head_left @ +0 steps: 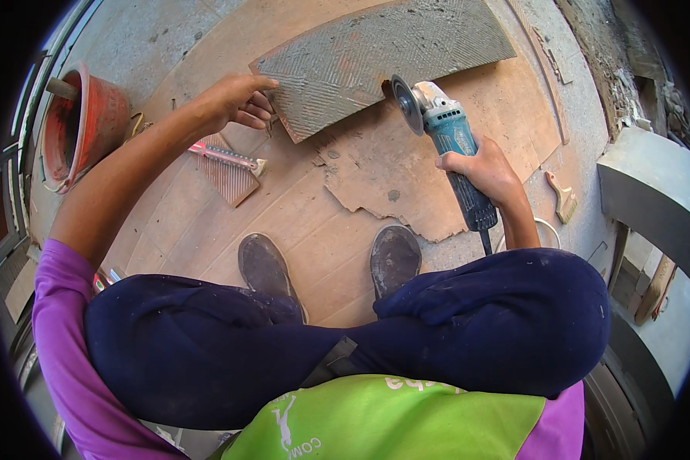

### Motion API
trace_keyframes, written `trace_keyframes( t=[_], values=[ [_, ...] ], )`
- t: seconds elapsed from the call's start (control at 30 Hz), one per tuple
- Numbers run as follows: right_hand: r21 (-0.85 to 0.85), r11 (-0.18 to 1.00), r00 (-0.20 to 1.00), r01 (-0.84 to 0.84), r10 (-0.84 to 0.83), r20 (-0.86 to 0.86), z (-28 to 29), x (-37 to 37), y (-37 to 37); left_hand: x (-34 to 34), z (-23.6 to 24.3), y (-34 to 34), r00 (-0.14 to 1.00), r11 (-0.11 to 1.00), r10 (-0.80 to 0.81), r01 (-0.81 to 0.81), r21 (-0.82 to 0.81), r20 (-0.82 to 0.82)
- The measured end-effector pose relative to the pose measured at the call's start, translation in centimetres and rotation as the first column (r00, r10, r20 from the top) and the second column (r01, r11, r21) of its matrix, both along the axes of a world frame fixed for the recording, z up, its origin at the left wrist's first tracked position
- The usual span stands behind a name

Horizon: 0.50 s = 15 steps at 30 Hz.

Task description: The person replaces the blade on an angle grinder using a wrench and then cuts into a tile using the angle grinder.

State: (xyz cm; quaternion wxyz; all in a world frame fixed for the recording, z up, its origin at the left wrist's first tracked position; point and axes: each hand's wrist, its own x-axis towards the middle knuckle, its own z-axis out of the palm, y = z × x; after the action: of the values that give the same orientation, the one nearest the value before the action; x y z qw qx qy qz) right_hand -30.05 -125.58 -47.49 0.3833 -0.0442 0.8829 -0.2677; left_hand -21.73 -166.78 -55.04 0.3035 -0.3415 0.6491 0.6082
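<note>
My right hand is wrapped round the dark body of a teal angle grinder. Its round cutting disc stands close to the near edge of a long tile, where there is a dark notch. Grey mortar with comb ridges covers the tile's upper face. My left hand is at the tile's left end; one digit lies over its edge while the other fingers hang loosely apart beside it. Between that hand and my feet, a red-and-white tool with a long strip lies on a small ridged tile piece.
An orange-red bucket with a handle in it stands at the left. A broken-edged brown sheet covers the floor under the grinder. A paintbrush and a pale cable lie at the right, near a metal ledge. My shoes are close by.
</note>
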Motion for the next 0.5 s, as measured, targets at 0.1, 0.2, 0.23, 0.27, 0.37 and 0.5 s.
trace_keyframes(
  t=[0.1,0.2,0.23,0.27,0.37,0.5],
  values=[
    [0.035,0.999,1.000,0.016,-0.015,-0.018,0.9,-0.2,0.6,-0.9,-0.4,0.7,1.000,1.000,-0.013,0.013,0.025,-0.012],
    [-0.010,1.000,1.000,0.001,-0.001,0.001,-0.3,0.1,-0.1,0.1,0.2,-0.1,1.000,1.000,0.007,-0.007,0.003,0.014],
    [-0.007,1.000,1.000,0.004,-0.004,0.004,-0.1,0.0,0.1,-0.1,0.1,0.1,1.000,1.000,0.004,-0.004,0.009,0.010],
    [-0.004,1.000,1.000,0.007,-0.007,0.008,0.1,-0.1,0.2,-0.4,0.1,0.3,1.000,1.000,0.001,-0.001,0.010,0.008],
    [0.026,1.000,1.000,0.011,-0.011,0.000,0.5,-0.2,0.4,-0.7,0.0,0.7,1.000,1.000,-0.001,0.001,0.009,0.003],
    [0.014,1.000,1.000,0.003,-0.003,0.000,0.0,0.0,0.3,-0.4,0.0,0.4,1.000,1.000,-0.003,0.003,0.004,-0.001]
  ],
)
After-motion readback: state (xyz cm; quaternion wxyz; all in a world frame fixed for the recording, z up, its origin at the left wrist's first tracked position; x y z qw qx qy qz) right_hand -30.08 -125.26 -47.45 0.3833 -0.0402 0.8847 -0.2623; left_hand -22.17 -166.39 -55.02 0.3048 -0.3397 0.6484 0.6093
